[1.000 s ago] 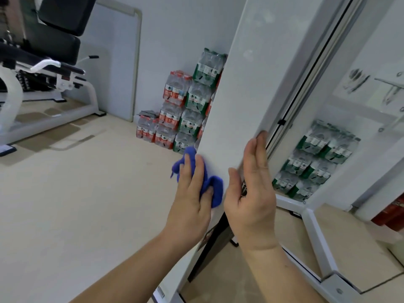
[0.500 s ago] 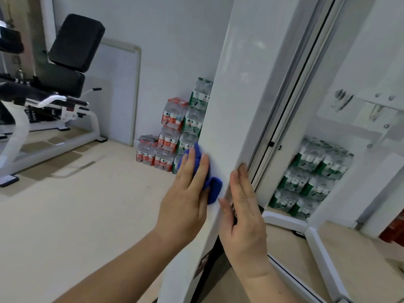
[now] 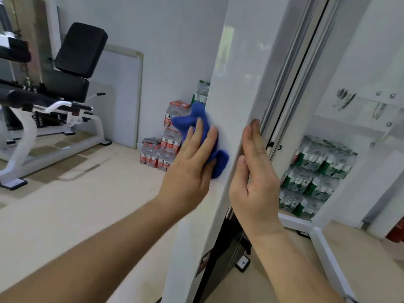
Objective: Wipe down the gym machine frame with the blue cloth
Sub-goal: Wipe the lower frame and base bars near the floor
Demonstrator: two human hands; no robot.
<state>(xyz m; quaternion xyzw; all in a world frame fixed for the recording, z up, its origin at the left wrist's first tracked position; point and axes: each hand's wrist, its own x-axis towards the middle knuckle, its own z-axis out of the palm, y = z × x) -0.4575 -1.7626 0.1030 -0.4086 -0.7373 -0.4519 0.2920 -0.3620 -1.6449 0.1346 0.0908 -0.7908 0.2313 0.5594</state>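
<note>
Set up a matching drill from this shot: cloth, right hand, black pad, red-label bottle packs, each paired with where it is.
Things
1. cloth
2. right hand
3. black pad
4. red-label bottle packs

Places
A. stacked on the floor by the wall
B. flat along the frame's right edge
C. pressed on the frame under the left hand
D. far left, on another machine

Pairs: 1-C, 2-B, 3-D, 4-A

I see beige floor carrying stacked bottle packs at twelve o'clock and a white-framed seat machine at ten o'clock.
</note>
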